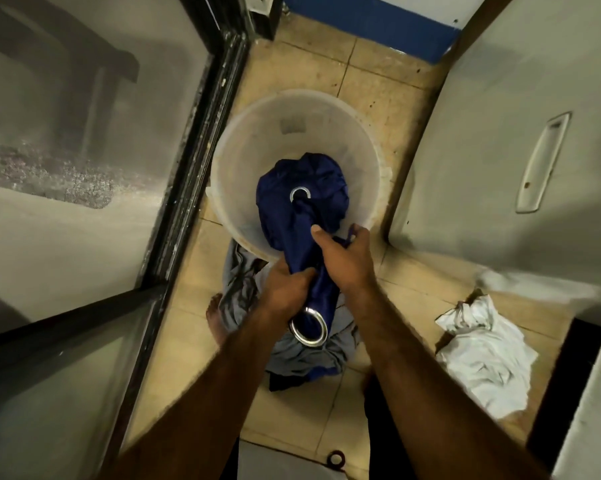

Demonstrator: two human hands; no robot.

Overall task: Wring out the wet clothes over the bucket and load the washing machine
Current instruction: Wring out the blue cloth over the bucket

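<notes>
The left hand (285, 289) had its fingers clamped round a twisted blue curtain (313, 174) just above a metal ring (309, 329). The right hand (344, 258) gripped it near the bucket (243, 133), where its far end lay bunched inside. A white cloth (482, 355) lay on the floor (327, 74).

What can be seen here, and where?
bucket: one, translucent white, on the tiled floor, centre.
blue cloth: one, dark blue, trailing into the bucket.
metal rings: two, silver, in the blue cloth.
grey cloth: one, grey, below the hands.
white cloth: one, white, crumpled on the floor, right.
glass door: one, black-framed, left.
white appliance: one, white, right.
foot: one, bare, beside the grey cloth.
left hand: one, grips the blue cloth.
right hand: one, grips the blue cloth.
</notes>
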